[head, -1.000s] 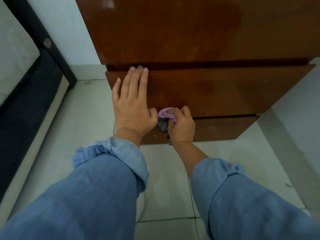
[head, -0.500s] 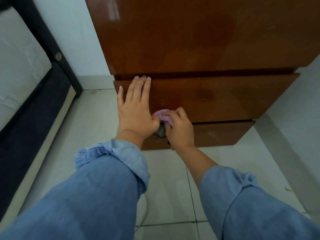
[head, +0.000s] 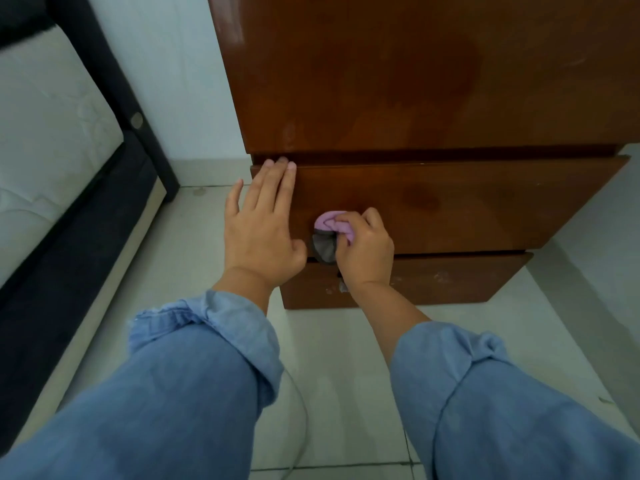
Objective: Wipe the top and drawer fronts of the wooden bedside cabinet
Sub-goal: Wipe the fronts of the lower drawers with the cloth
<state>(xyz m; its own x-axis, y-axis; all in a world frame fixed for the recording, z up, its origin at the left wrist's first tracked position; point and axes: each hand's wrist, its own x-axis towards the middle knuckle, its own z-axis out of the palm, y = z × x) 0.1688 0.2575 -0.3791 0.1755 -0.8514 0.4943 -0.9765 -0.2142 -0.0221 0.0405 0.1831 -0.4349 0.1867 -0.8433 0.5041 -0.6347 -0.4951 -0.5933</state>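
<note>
Against upper drawer front (head: 450, 202): left hand (head: 259, 233) flat, fingers straight, likely bracing drawer shut; right hand (head: 363, 251) clutches bunched purple-grey cloth (head: 327, 233), rubbing lower edge.

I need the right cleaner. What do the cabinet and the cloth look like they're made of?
Cabinet: reddish-brown wood or veneer with a glossy lacquer, judging by window glare on top. Cloth: soft fabric, lilac one side, grey the other, bunched in the right hand; possibly microfibre.
</note>
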